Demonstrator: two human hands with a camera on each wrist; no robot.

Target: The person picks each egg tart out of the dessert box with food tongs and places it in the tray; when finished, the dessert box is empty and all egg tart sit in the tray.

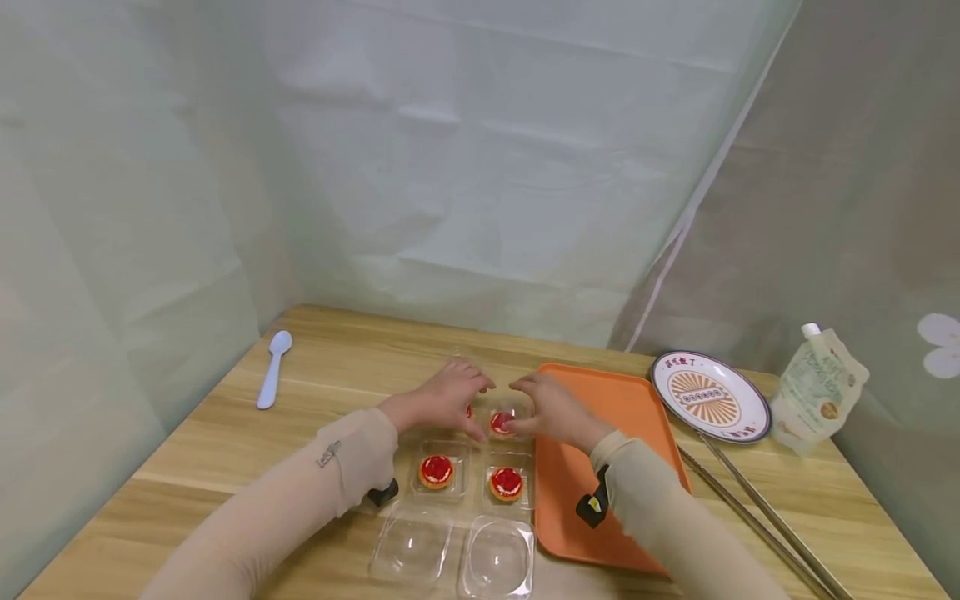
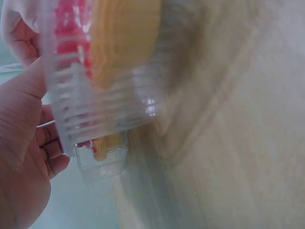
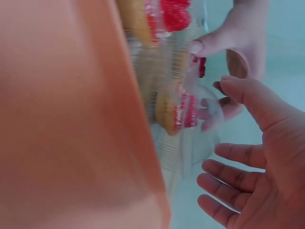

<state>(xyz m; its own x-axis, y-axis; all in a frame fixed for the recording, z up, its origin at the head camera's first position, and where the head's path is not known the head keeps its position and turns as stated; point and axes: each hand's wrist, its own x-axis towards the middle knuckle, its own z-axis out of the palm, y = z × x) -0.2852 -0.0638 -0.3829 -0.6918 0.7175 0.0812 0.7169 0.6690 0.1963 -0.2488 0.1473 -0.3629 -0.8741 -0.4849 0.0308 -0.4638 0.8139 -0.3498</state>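
Note:
Tarts with red topping sit in clear plastic boxes, a front pair with one tart [image 1: 437, 472] and another tart [image 1: 507, 483], and a back pair between the hands. My left hand [image 1: 441, 398] is over the back left box, fingers spread and curved, partly covering its tart. Opposite it, my right hand [image 1: 558, 408] reaches in beside the back right tart [image 1: 501, 422], fingers apart. A clear domed lid [image 3: 209, 126] stands over a tart in the right wrist view, near my right fingertips. Whether the left thumb touches a box edge, I cannot tell.
Nearest the person lie two clear plastic pieces without tarts, one a rounded shell [image 1: 498, 557]. An orange tray [image 1: 592, 533] is under the right forearm. Farther right are a patterned plate [image 1: 708, 396], metal tongs [image 1: 765, 512] and a spouted pouch [image 1: 817, 392]. A pale blue spoon [image 1: 274, 371] lies left.

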